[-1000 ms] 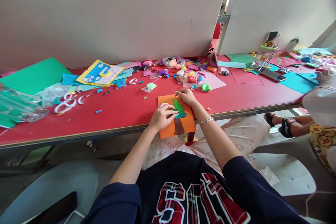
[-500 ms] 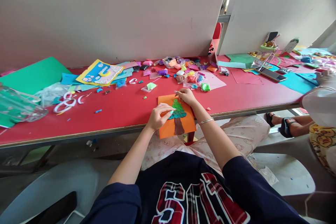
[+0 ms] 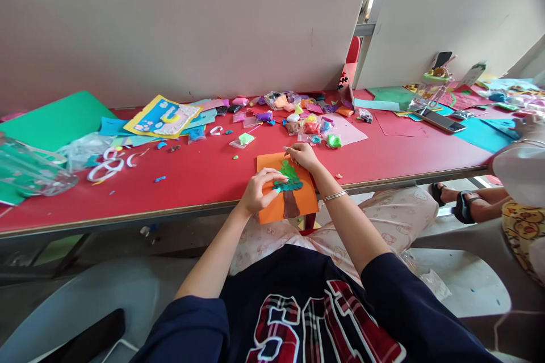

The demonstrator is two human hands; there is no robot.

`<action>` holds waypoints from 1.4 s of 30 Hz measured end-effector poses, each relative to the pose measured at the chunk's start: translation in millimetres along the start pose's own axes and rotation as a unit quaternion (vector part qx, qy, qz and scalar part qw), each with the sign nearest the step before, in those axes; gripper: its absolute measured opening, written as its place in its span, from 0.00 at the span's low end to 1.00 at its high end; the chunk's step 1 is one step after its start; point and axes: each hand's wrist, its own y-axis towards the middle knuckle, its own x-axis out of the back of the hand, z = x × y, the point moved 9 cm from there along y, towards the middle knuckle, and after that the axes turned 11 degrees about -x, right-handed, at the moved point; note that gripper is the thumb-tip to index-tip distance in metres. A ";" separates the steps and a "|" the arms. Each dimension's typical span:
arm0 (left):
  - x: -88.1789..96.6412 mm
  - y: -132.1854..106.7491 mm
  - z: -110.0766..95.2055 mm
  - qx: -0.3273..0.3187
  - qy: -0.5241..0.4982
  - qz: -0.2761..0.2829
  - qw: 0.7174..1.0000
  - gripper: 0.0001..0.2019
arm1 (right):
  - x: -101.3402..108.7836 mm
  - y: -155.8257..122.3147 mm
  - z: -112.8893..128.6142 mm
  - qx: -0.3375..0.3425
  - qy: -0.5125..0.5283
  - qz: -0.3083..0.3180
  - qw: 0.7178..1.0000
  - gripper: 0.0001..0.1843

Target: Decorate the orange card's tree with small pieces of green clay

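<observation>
An orange card [image 3: 303, 199] lies at the near edge of the red table [image 3: 200, 176]. On it is a clay tree with a green crown [image 3: 290, 178] and a brown trunk [image 3: 290, 203]. My left hand [image 3: 259, 190] rests on the card's left side, fingers curled, fingertips touching the crown's left edge. My right hand [image 3: 303, 155] sits at the card's top edge, fingers bent and pressed together just above the treetop. Whether either hand pinches a bit of clay I cannot make out.
Small bags of coloured clay [image 3: 304, 119] lie scattered behind the card. Paper sheets [image 3: 164, 119], white paper rings [image 3: 113, 161] and a clear plastic box [image 3: 25, 173] sit left. White dividers [image 3: 179, 39] back the table. A phone [image 3: 438, 120] and another person's arm [image 3: 517, 164] are right.
My left hand pulled back slightly from the crown, then returned, fingertips on its left edge again. My right hand has stayed in place.
</observation>
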 end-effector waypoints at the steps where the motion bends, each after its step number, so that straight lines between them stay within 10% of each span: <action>1: -0.4 0.1 -0.1 0.000 -0.001 0.000 1.000 0.16 | 0.1 0.2 -0.1 0.001 0.000 -0.001 1.000 0.17; 13: 5.2 0.6 3.1 0.006 0.039 -0.019 0.999 0.14 | -0.4 0.6 0.0 0.005 0.002 0.003 1.000 0.16; 27: 5.2 62.8 78.7 0.019 0.244 -0.058 0.968 0.08 | -4.1 4.8 -1.7 0.034 0.010 0.028 0.999 0.17; 42: 5.7 56.5 68.2 -0.027 0.260 -0.089 0.961 0.12 | -9.6 4.9 -1.9 0.042 0.015 0.063 0.997 0.28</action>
